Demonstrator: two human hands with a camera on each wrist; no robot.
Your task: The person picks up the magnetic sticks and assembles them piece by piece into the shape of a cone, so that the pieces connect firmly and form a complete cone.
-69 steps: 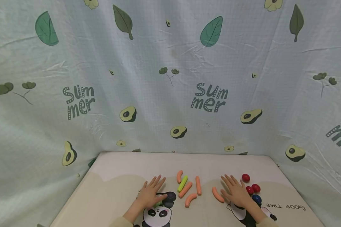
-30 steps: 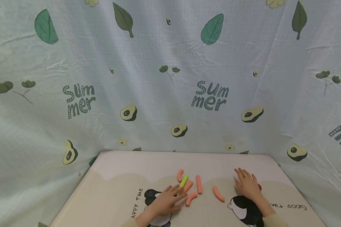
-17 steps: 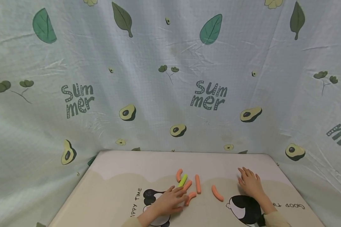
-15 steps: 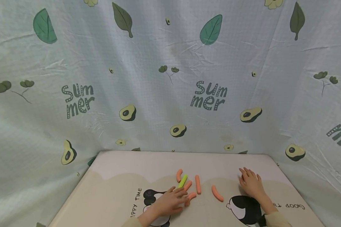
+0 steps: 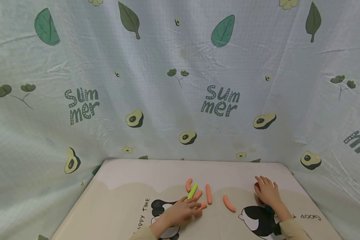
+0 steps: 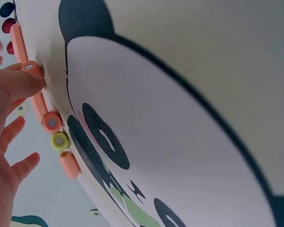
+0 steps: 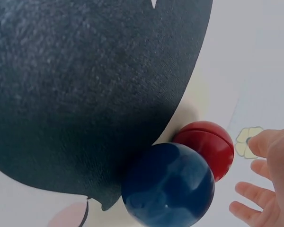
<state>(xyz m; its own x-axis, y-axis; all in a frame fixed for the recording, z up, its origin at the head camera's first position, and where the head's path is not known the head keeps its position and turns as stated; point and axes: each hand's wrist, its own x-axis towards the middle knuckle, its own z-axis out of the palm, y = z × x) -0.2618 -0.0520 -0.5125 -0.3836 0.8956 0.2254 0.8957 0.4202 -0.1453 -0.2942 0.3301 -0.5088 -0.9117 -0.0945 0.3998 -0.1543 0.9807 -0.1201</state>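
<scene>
“Avocado-printed sheeting [image 5: 156, 83] hangs behind the pale tabletop [image 5: 123, 176]. Where is the nearest curved orange stick [image 5: 202, 206]?”

“On the tabletop at the fingertips of the person's left hand [image 5: 180, 212], near the panda print [image 6: 146, 118]. In the left wrist view the thumb overlaps it and the other fingers spread apart, but whether they pinch it cannot be told.”

“How might it handle?”

“Light and stiff, judging by the smooth, plastic-looking surface, and hardly fragile. It could roll or slide if nudged from one side, so thumb and forefinger across the middle of the bend seem best.”

“Why not an end?”

“The yellow-green stick [image 5: 192, 191] and the straight orange stick [image 5: 198, 195] beside it show grey round insets in their ends. Those might be magnets, so an end could cling to something.”

“And the right hand [image 5: 267, 192]?”

“Its fingers are apart and slightly bent. The right wrist view shows nothing within them; red shows by the fingertips in the head view, though contact is unclear.”

“Any balls nearby?”

“A glossy blue ball [image 7: 168, 187], with a red ball [image 7: 215, 149] partly behind it. They look heavier and slicker than the sticks, likely to roll; cupping them round the widest part would be surer than a fingertip press.”
</scene>
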